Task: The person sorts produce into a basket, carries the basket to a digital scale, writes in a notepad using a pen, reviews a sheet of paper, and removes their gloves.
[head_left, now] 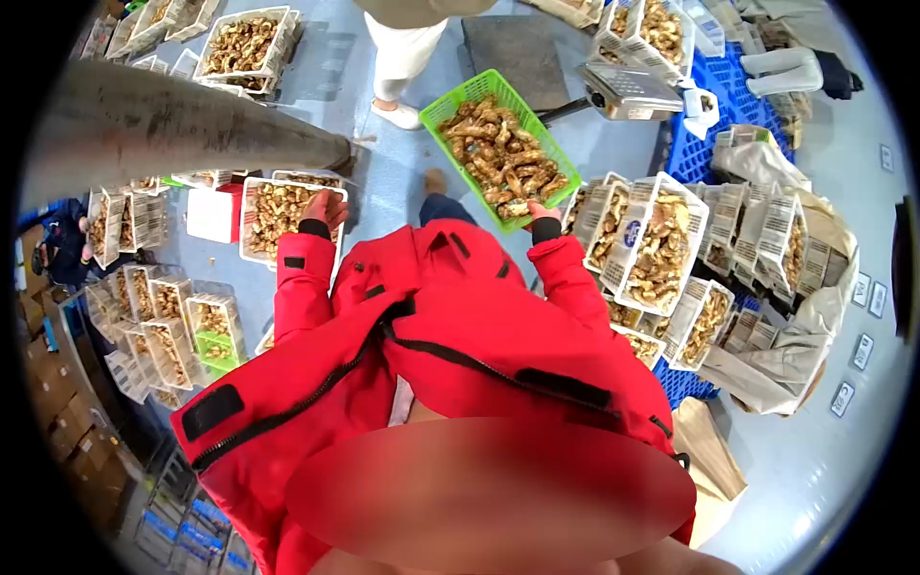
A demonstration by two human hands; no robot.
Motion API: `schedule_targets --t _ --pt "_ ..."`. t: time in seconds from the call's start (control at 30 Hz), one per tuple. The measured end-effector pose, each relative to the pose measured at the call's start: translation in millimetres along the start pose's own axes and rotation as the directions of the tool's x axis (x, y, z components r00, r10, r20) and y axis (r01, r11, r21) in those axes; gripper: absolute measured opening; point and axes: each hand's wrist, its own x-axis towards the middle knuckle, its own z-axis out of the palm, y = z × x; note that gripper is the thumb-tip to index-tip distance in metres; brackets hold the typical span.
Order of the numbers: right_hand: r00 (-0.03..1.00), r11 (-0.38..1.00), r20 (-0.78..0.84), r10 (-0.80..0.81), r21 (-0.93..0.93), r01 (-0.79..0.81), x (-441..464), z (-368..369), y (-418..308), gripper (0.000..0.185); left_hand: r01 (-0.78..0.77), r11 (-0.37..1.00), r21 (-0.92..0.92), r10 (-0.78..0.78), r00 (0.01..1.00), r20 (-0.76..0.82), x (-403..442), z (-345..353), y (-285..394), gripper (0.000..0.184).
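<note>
My right hand (pixel 543 212) grips the near end rim of a bright green plastic basket (pixel 443 107). Inside it lie many brown-and-cream mushrooms (pixel 503 149). The basket is tilted in the view, in front of me and to the right. To the left, my left hand (pixel 327 208) is held over the right side of a white crate (pixel 247 216) of similar mushrooms. Its fingers are loosely curled and apart, with nothing visible in them. Whether it touches the crate I cannot tell.
Mushroom-filled white crates (pixel 661 254) stack up at right on blue pallets (pixel 714 81). A scale (pixel 632 91) stands beyond the basket. A person in white trousers (pixel 402 57) stands ahead. A thick grey post (pixel 192 125) crosses the upper left; more crates (pixel 165 355) stand left.
</note>
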Motion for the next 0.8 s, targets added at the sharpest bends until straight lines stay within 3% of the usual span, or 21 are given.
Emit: schedule_targets --t 0.03,0.1,0.13,0.17,0.23,0.27,0.3,0.37,0.4,0.43,0.5,0.53,0.57,0.6,0.63,0.67,0.7,0.73,0.77,0.8 --pt "1.000 0.999 -0.012 0.007 -0.035 -0.008 8.8 0.7 5.8 0.019 -0.001 0.999 -0.034 0.003 0.999 0.048 0.9 7.5 7.8 0.025" --pt "0.995 0.980 0.085 0.049 0.189 -0.064 11.5 14.6 -13.6 0.019 -0.018 0.998 0.065 0.018 1.000 -0.002 16.0 22.9 26.1 0.040" --pt "0.984 0.972 0.030 -0.176 -0.153 0.178 88.5 11.4 33.6 0.021 0.041 0.998 0.040 -0.038 0.996 -0.079 17.4 44.0 40.5 0.045" --pt "0.986 0.937 0.153 -0.066 0.350 0.008 30.3 29.5 -22.9 0.020 0.000 0.998 0.059 0.002 0.999 -0.043 36.4 41.6 40.6 0.047" --pt "0.991 0.961 0.088 0.096 0.253 -0.116 32.2 51.6 -69.4 0.020 0.012 0.996 0.092 -0.008 0.999 -0.045 47.1 63.6 60.0 0.050" --pt "0.980 0.927 0.192 -0.052 0.373 -0.024 39.1 64.0 -75.3 0.021 0.019 0.996 0.087 -0.016 0.999 -0.041 56.8 70.1 65.2 0.049" --pt "0.983 0.935 0.184 0.015 0.347 -0.079 48.2 71.2 -84.4 0.023 0.046 0.996 0.079 -0.043 0.998 -0.042 65.6 74.1 70.6 0.047" --pt "0.976 0.872 0.209 0.065 0.463 -0.157 60.5 92.0 -101.1 0.026 0.096 0.993 0.070 -0.094 0.995 -0.033 90.5 81.0 82.3 0.044" --pt "0.972 0.896 0.216 0.093 0.407 -0.176 65.4 102.6 -111.9 0.029 0.099 0.992 0.083 -0.095 0.994 -0.047 112.9 71.1 80.3 0.037" --pt "0.954 0.893 0.227 0.194 0.361 -0.268 102.2 110.7 -94.1 0.028 0.205 0.978 0.042 -0.207 0.978 0.034 142.3 56.7 81.0 0.038" --pt "0.926 0.813 0.282 0.251 0.458 -0.360 110.7 131.7 -116.0 0.033 0.270 0.962 -0.045 -0.259 0.950 0.174 189.8 35.6 75.3 0.038" --pt "0.910 0.983 0.403 0.102 -0.180 -0.030 111.1 128.8 -130.3 0.036 0.272 0.961 -0.046 -0.266 0.958 0.105 200.1 36.6 81.2 0.037" --pt "0.859 0.634 0.509 -0.051 -0.648 0.422 110.2 125.9 -146.0 0.040 0.266 0.963 -0.045 -0.264 0.964 0.037 207.4 37.9 84.4 0.036" --pt "0.917 0.864 0.399 -0.004 -0.460 0.204 121.9 143.2 -137.9 0.039 0.261 0.965 -0.032 -0.262 0.965 -0.027 220.6 38.6 93.3 0.036" --pt "0.951 0.980 0.299 0.074 -0.197 -0.014 136.5 157.9 -133.0 0.039 0.262 0.965 -0.024 -0.263 0.961 -0.086 234.8 45.0 95.6 0.035" --pt "0.957 0.974 0.229 0.177 0.098 -0.203 155.5 168.0 -126.3 0.039 0.327 0.944 -0.047 -0.330 0.938 -0.103 252.6 39.7 100.0 0.035" --pt "0.940 0.847 0.192 0.283 0.410 -0.338 166.4 180.5 -132.7 0.039 0.385 0.921 -0.058 -0.389 0.913 -0.125 275.8 39.7 124.2 0.035" --pt "0.914 0.775 0.168 0.370 0.487 -0.403 168.1 188.2 -147.7 0.039 0.342 0.625 -0.702 -0.571 0.814 -0.111 281.5 57.0 138.3 0.030" --pt "0.877 0.689 0.166 0.451 0.560 -0.460 169.2 192.6 -160.6 0.039 0.058 0.046 -0.997 -0.682 0.731 0.011 275.3 82.4 155.9 0.026" --pt "0.873 0.650 0.164 0.459 0.608 -0.456 167.7 193.5 -156.3 0.039 -0.312 -0.524 -0.792 -0.687 0.705 0.177 261.0 111.2 177.6 0.024"
